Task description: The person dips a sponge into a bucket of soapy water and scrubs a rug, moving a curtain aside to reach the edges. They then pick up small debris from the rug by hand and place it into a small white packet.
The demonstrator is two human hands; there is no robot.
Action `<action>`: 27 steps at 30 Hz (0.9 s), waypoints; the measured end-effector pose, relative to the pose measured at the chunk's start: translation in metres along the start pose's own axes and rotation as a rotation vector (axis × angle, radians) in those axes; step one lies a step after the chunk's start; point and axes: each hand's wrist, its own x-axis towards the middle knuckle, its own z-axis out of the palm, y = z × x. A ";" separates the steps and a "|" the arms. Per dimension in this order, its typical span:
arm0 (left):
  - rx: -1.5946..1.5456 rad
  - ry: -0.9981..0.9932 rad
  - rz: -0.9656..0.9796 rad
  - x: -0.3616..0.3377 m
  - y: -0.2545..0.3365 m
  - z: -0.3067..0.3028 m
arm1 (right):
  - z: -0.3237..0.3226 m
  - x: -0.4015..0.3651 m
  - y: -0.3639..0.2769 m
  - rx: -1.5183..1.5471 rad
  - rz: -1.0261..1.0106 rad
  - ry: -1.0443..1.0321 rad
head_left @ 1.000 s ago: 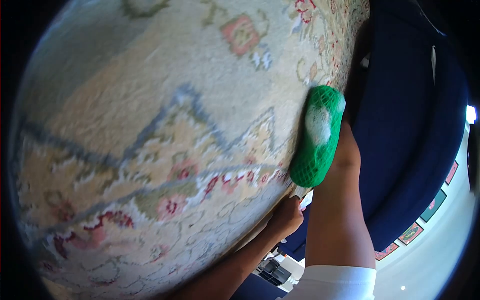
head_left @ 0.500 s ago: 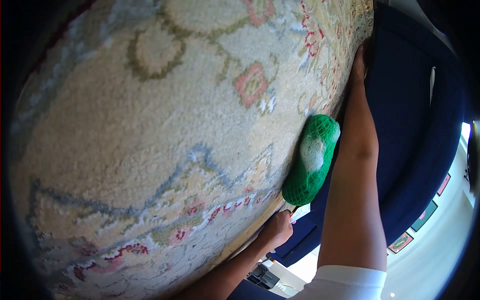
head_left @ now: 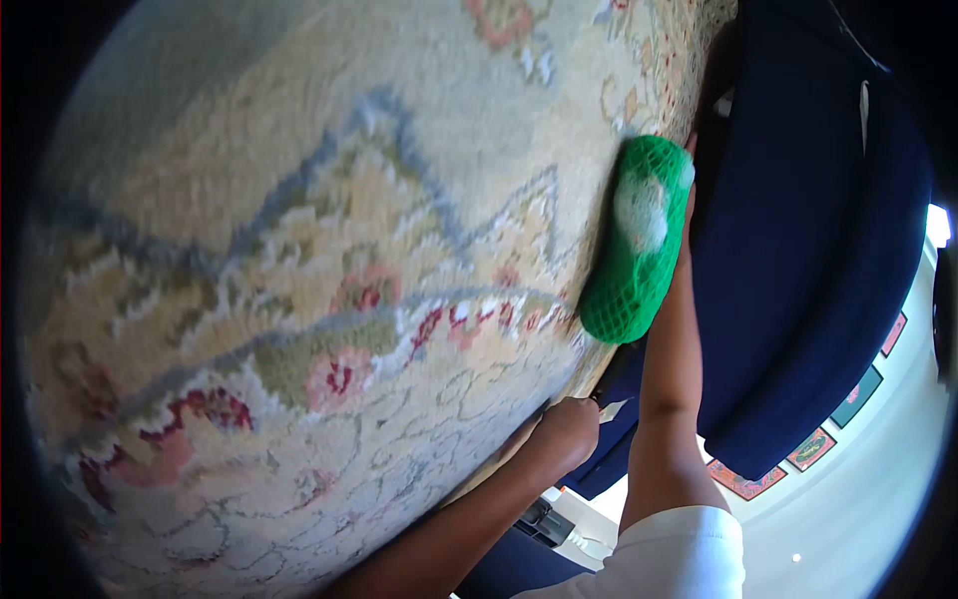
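Note:
The view is turned on its side, with the carpet (head_left: 479,329) at the left. My left hand (head_left: 567,436) is closed into a fist low at the carpet's edge, and a pale, flat tip (head_left: 614,409) juts out beside its fingers. I cannot tell what that piece belongs to. My right arm (head_left: 671,369), in a white short sleeve, stretches away along the dark blue sofa. Most of my right hand (head_left: 691,150) is hidden behind a long rounded green mesh bundle (head_left: 631,285) with a white patch, which lies at the carpet's border.
The dark blue sofa (head_left: 798,220) runs along the right side, close to my right arm. Framed pictures (head_left: 810,449) hang on the pale wall (head_left: 858,519). A dark grey device with a white cord (head_left: 589,544) is at the bottom, past my left forearm.
The view has shifted, so the carpet pattern and green bundle sit higher. My right arm has straightened and moved left in view, its hand now mostly behind the bundle. My left hand stays closed.

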 end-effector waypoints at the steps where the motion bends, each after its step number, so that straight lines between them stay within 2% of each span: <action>1: 0.067 -0.011 0.016 0.003 0.002 0.006 | 0.014 -0.038 -0.027 -0.422 -0.143 0.057; 4: 0.138 -0.081 -0.045 0.003 0.015 0.008 | 0.010 -0.099 -0.026 -0.510 -0.142 0.133; 8: 0.165 -0.084 -0.058 -0.004 0.018 0.002 | 0.013 -0.115 -0.030 -0.530 -0.097 0.194; 10: 0.126 -0.054 -0.069 -0.002 0.021 0.001 | 0.005 -0.094 -0.018 -0.610 -0.129 0.286; 12: 0.135 -0.051 -0.084 -0.002 0.021 -0.003 | 0.013 -0.072 -0.029 -0.558 -0.096 0.278; 15: 0.209 -0.102 -0.017 0.000 0.018 -0.004 | 0.012 -0.033 -0.024 -0.433 -0.161 0.248; 18: 0.210 -0.055 -0.001 0.000 0.026 -0.007 | 0.006 -0.020 -0.022 -0.352 -0.216 0.224; 21: 0.049 -0.013 -0.038 -0.004 0.036 -0.013 | -0.004 -0.042 -0.015 -0.612 -0.305 0.305; 25: 0.096 0.024 -0.005 -0.003 0.032 -0.009 | -0.025 -0.083 0.022 -0.737 -0.262 0.336; 27: 0.128 -0.017 -0.030 -0.007 0.033 -0.012 | -0.033 -0.106 0.038 -0.442 -0.163 0.333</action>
